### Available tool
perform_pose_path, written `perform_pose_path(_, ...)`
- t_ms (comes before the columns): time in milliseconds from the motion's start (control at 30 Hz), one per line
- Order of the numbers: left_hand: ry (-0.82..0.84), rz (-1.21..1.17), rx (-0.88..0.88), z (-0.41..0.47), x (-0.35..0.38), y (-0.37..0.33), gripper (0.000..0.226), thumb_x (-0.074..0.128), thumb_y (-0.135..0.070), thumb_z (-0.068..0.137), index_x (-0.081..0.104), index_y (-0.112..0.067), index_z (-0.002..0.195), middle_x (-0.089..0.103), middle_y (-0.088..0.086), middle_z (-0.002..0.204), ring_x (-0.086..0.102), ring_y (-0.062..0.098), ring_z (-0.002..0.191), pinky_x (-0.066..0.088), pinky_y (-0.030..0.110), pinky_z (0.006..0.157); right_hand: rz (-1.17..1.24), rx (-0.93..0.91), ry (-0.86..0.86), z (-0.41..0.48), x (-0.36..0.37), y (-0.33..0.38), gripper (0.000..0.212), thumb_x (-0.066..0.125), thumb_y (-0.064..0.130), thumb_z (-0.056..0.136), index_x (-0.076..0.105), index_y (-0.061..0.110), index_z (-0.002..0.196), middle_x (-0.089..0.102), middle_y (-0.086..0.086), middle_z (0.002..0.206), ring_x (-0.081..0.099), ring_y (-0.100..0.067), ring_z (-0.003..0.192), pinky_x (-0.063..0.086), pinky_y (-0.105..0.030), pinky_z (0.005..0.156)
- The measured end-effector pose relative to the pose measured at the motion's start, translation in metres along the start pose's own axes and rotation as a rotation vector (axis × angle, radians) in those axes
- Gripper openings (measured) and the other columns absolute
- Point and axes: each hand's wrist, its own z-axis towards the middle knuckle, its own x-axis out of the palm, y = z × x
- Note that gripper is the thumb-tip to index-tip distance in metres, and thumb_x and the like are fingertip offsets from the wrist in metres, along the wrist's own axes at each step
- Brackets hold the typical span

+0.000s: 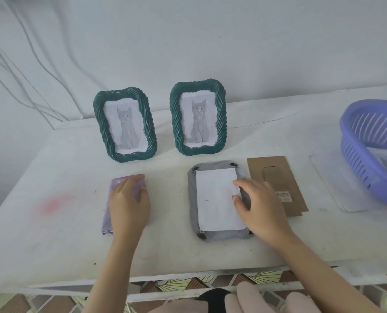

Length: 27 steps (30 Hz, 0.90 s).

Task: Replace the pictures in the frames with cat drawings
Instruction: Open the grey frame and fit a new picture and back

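Right hand (260,206) lies flat, fingertips pinning the white sheet (217,199) in the face-down frame (219,233) at table centre; left hand (129,204) rests open on the purple cloth (114,184), nine o'clock of it. Paper looks light, floppy: lift by an edge.

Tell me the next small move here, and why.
Probably pick up the cardboard backing with the right hand and lay it over the paper. The paper already lies in the face-down frame, its back open; the backing lies just beside it.

Soft, even, hazy light; faint shadows; edges bowed, perhaps blurred.
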Motion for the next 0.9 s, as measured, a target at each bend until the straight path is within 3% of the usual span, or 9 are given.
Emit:
perform_pose_path(133,0.033,0.064,-0.012,-0.002,-0.007,0.014,0.023,0.053,-0.003,0.084,0.067,-0.006,0.102,0.065,0.011,0.101,0.057,0.034,0.097,0.046,0.044,0.086,0.056,-0.013,-0.069,0.0,-0.001,-0.004,0.031,0.053,0.009,0.088,0.06,0.016,0.117,0.063,0.002,0.115,0.052,-0.023,0.102,0.039,-0.028,0.086)
perform_pose_path(267,0.042,0.072,0.092,-0.01,-0.007,0.015,0.022,0.056,-0.003,0.082,0.068,-0.005,0.1,0.067,0.008,0.104,0.056,0.031,0.101,0.043,0.038,0.09,-0.106,0.083,-0.225,0.003,-0.011,-0.011,0.034,0.043,0.013,0.084,0.061,0.016,0.113,0.066,-0.006,0.101,0.057,-0.033,0.092,0.043,-0.04,0.078)
perform_pose_path(333,0.045,0.055,0.126,-0.012,-0.005,0.011,0.022,0.057,-0.003,0.082,0.068,-0.006,0.101,0.066,0.007,0.107,0.056,0.028,0.106,0.039,0.032,0.093,-0.298,0.285,-0.151,0.004,-0.02,-0.015,0.038,0.049,0.025,0.087,0.053,0.018,0.124,0.06,-0.014,0.116,0.051,-0.039,0.105,0.037,-0.046,0.087)
perform_pose_path(433,0.047,0.034,0.156,-0.014,0.001,0.006,0.02,0.059,-0.002,0.082,0.069,-0.01,0.098,0.067,0.005,0.104,0.056,0.028,0.106,0.04,0.035,0.094,-0.461,0.52,0.081,0.006,-0.03,-0.015,0.066,0.052,0.046,0.084,0.029,0.017,0.14,0.046,-0.019,0.131,0.04,-0.039,0.12,0.028,-0.049,0.098)
perform_pose_path(633,0.071,0.03,0.236,-0.017,0.011,-0.002,0.026,0.051,-0.016,0.078,0.069,-0.013,0.096,0.069,0.001,0.101,0.057,0.026,0.104,0.039,0.034,0.096,-0.233,0.597,0.017,0.019,-0.044,-0.016,0.084,0.075,0.044,0.068,0.031,0.019,0.135,0.044,-0.019,0.129,0.039,-0.039,0.12,0.029,-0.047,0.099)
perform_pose_path(700,0.087,0.013,0.269,-0.019,0.015,-0.005,0.025,0.052,-0.016,0.078,0.069,-0.014,0.097,0.069,0.0,0.102,0.055,0.023,0.105,0.034,0.028,0.097,-0.063,0.565,-0.04,0.021,-0.047,-0.017,0.081,0.08,0.033,0.064,0.036,0.021,0.13,0.038,-0.018,0.128,0.045,-0.035,0.113,0.037,-0.041,0.094)
perform_pose_path(767,0.126,-0.028,0.292,-0.021,0.018,-0.008,0.025,0.052,-0.019,0.08,0.069,-0.015,0.098,0.066,-0.006,0.102,0.053,0.02,0.108,0.035,0.029,0.098,0.116,0.485,-0.12,0.021,-0.051,-0.017,0.063,0.077,0.021,0.07,0.044,0.022,0.123,0.039,-0.012,0.121,0.056,-0.02,0.085,0.044,-0.03,0.077)
perform_pose_path(833,0.167,-0.057,0.334,-0.023,0.021,-0.01,0.028,0.051,-0.028,0.081,0.068,-0.017,0.1,0.061,-0.013,0.102,0.052,0.017,0.11,0.038,0.031,0.097,0.18,0.39,-0.189,0.021,-0.057,-0.016,0.039,0.068,0.009,0.078,0.055,0.018,0.114,0.047,-0.007,0.108,0.048,-0.002,0.067,0.038,-0.013,0.061)
perform_pose_path(900,0.216,-0.077,0.374,-0.026,0.022,-0.013,0.034,0.05,-0.037,0.079,0.069,-0.021,0.102,0.058,-0.016,0.104,0.047,0.007,0.109,0.035,0.025,0.097,0.186,0.31,-0.265,0.022,-0.064,-0.015,0.025,0.056,-0.003,0.082,0.063,0.014,0.099,0.058,-0.001,0.088,0.051,-0.005,0.067,0.035,-0.004,0.057)
